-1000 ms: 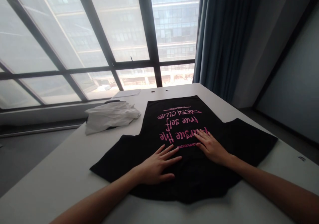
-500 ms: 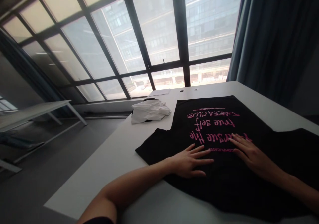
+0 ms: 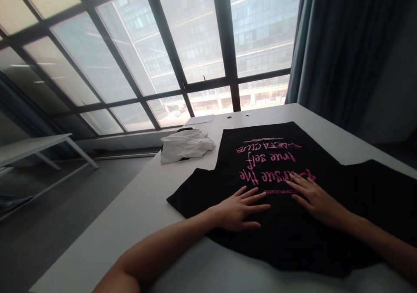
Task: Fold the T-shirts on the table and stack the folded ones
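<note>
A black T-shirt (image 3: 280,228) lies spread out on the white table (image 3: 137,215), its neck end toward me and its hem toward the window. Pink lettering runs across it, upside down from where I look. Flat on the cloth, left of centre and just below the lettering, rests my left hand (image 3: 239,210), fingers spread. My right hand (image 3: 314,199) also lies on the shirt, its fingertips over the right end of the print. Both palms face down, and neither hand grips the fabric.
A crumpled white cloth (image 3: 187,145) with something black under it lies on the table's left edge. Behind it is a flat white sheet (image 3: 200,120). Another white table (image 3: 35,145) stands at the far left. A blue curtain (image 3: 325,50) hangs at the right, beside large windows.
The view has shifted, so the table, shirt and hands appear slightly further left. Both hands stay flat on the shirt in nearly the same spots.
</note>
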`<state>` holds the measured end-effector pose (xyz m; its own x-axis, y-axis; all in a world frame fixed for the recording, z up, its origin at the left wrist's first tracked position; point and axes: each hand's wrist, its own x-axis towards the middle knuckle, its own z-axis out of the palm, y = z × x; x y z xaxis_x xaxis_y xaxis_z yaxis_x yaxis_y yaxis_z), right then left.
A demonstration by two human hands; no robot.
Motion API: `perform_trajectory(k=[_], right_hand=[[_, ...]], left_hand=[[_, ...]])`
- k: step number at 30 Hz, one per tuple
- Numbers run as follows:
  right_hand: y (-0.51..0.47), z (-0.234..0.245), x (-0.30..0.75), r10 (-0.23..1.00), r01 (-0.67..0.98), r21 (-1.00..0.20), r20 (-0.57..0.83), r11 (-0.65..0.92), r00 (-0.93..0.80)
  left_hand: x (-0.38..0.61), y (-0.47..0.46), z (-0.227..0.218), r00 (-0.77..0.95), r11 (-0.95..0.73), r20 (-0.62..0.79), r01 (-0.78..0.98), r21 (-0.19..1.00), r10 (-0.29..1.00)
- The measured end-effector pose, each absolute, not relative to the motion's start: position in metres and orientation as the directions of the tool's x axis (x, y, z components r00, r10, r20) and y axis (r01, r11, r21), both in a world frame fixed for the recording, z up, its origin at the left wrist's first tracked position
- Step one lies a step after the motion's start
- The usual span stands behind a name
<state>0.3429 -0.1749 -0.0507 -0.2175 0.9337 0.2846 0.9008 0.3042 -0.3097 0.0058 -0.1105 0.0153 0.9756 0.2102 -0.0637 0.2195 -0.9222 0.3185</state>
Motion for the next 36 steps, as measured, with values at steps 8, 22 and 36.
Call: perform_trajectory(k=[8,22,36], right_hand=[[-0.175,-0.048,0.343,0.945,0.899,-0.331,0.253,0.287,-0.208],[-0.176,-0.047,0.343,0.946,0.902,-0.318,0.231,0.293,-0.226],[-0.186,-0.030,0.334,0.897,0.818,-0.367,0.187,0.443,-0.402]], left_hand=[[0.006,-0.110,0.016,0.978,-0.927,-0.059,0.208,0.311,0.200],[0.008,-0.110,0.017,0.977,-0.926,-0.054,0.212,0.313,0.206],[0.007,-0.111,0.019,0.977,-0.925,-0.071,0.214,0.314,0.202]])
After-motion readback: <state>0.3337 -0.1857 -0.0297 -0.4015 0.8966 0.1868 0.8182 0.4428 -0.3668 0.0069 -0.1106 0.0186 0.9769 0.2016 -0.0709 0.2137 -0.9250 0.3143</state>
